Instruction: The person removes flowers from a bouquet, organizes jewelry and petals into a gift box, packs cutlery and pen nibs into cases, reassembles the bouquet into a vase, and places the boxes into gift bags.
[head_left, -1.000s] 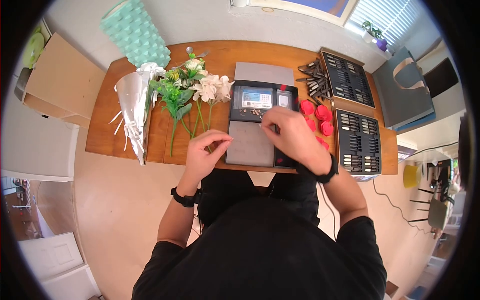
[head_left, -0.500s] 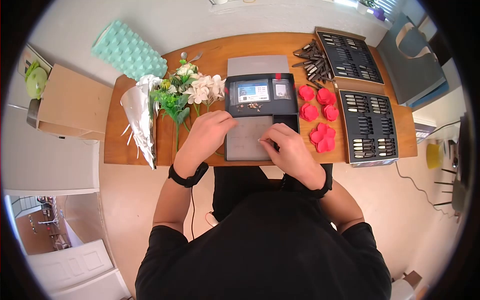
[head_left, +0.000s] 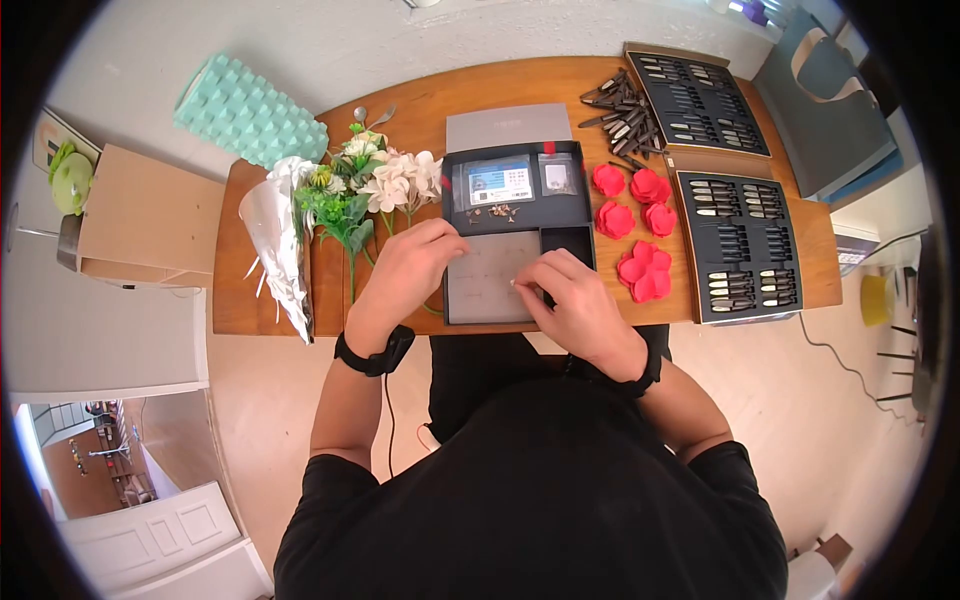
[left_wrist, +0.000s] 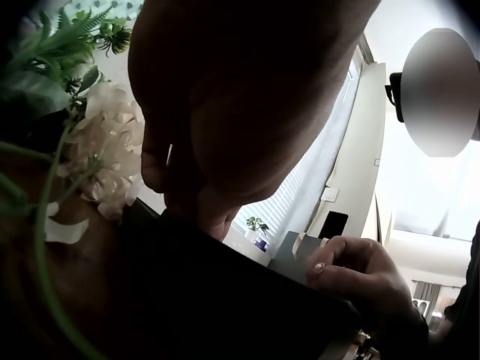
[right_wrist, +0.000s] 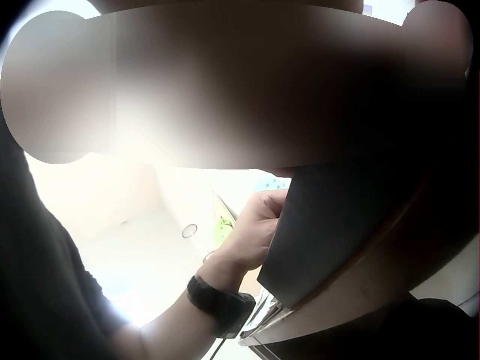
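Note:
In the head view, an open black box (head_left: 517,150) lies at the table's front edge with a grey pad (head_left: 490,290) in its near part. My right hand (head_left: 575,305) pinches a small, sparkly stud (left_wrist: 320,268) like an earring between thumb and forefinger, over the pad's right side. Across from it, my left hand (head_left: 408,265) has its bent fingers at the pad's left edge; whether they hold something I cannot tell. Small marks or pieces show in rows on the pad. Behind it lie a pile of tiny metallic pieces (head_left: 490,212) and clear bags (head_left: 500,180).
Artificial flowers (head_left: 390,185), a foil-wrapped bundle (head_left: 280,235) and a mint foam roller (head_left: 250,110) lie left. To the right are red paper flowers (head_left: 643,270), loose dark pen-like pieces (head_left: 625,115) and two trays of them (head_left: 740,245). A grey lid (head_left: 508,125) lies behind the box.
My right hand has come from the metallic pile back toward me, over the pad, with the stud. My left hand has moved forward to the pad's left edge. The head view has shifted.

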